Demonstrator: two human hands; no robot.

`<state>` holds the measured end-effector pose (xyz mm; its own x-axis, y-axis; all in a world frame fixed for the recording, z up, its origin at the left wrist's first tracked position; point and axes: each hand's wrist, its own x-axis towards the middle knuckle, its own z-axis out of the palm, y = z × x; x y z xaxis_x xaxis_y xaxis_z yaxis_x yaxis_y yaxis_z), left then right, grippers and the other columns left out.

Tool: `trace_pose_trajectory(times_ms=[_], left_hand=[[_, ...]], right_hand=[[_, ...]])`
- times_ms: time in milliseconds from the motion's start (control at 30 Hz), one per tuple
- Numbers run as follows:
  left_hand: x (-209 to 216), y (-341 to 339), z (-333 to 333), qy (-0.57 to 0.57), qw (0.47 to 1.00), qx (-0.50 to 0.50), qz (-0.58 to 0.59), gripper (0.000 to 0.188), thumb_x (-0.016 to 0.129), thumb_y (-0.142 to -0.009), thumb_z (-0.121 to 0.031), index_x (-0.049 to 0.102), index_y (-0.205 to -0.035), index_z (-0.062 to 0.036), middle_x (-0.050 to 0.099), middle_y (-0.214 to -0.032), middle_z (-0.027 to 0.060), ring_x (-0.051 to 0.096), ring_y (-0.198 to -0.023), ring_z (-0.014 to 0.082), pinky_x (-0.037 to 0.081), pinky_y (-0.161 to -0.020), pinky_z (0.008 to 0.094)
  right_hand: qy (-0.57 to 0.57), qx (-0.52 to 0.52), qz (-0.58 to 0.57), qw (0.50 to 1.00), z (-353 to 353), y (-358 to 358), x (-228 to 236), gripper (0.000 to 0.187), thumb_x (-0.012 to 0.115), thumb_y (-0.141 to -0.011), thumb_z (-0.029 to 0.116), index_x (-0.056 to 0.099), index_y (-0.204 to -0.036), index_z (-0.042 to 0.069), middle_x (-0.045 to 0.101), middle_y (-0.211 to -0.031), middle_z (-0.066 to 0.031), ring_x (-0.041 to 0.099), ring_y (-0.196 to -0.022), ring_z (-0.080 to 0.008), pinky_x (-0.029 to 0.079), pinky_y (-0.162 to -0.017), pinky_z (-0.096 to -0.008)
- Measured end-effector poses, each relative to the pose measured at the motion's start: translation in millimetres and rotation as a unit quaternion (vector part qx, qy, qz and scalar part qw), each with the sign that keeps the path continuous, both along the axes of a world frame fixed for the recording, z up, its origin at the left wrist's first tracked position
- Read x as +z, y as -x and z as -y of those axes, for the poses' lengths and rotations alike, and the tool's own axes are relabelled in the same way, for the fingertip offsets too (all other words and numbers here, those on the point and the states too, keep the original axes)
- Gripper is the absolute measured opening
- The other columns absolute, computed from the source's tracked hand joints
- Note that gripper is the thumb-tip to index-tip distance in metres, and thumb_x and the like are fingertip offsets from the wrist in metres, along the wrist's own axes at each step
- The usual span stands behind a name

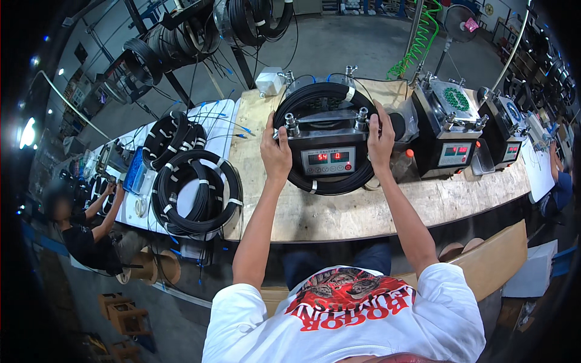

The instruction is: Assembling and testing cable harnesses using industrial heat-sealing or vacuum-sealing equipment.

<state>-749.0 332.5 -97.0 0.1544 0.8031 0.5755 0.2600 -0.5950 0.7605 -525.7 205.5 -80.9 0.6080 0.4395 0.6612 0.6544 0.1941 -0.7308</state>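
A large coil of black cable, bound with white ties, is gripped at its two sides by my hands. My left hand has its fingers round the left side, and my right hand has the right side. Within the ring stands a metal-topped machine with a red digital display and silver knobs at its upper corners. The coil passes behind the machine's top and in front of its base below the panel. Whether the coil rests on anything is hidden.
More black cable coils are stacked on a white tabletop to the left. Two similar machines stand along the wooden bench to the right, near an orange-capped bottle. Co-workers work at both far sides.
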Motion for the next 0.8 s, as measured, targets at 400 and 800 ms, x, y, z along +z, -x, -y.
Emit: trace_pose_trajectory(times_ms=[400,800], left_hand=[[-1.8,2.9,10.1,-0.157,0.986,0.041,0.035,0.046,0.053,-0.104,-0.034,0.052,-0.138,-0.0034,0.051,-0.116,0.0190,0.053,-0.104,0.0349,0.043,-0.091,0.0434],[-18.0,1.3,2.0,-0.274,0.953,0.129,0.008,0.012,0.065,-0.096,-0.011,0.059,-0.097,-0.0012,0.054,-0.084,0.0106,0.049,-0.082,0.0296,0.039,-0.076,0.0414]], right_hand=[[-0.093,0.021,-0.077,0.993,-0.5,-0.7,-23.1,0.036,0.062,-0.098,0.024,0.051,-0.119,-0.004,0.059,-0.112,-0.0204,0.058,-0.107,-0.0296,0.043,-0.099,-0.0380],[-0.048,-0.043,0.010,0.998,2.9,-3.6,-12.5,0.026,0.065,-0.097,0.019,0.054,-0.085,-0.002,0.053,-0.105,-0.0156,0.052,-0.080,-0.0226,0.044,-0.071,-0.0339]])
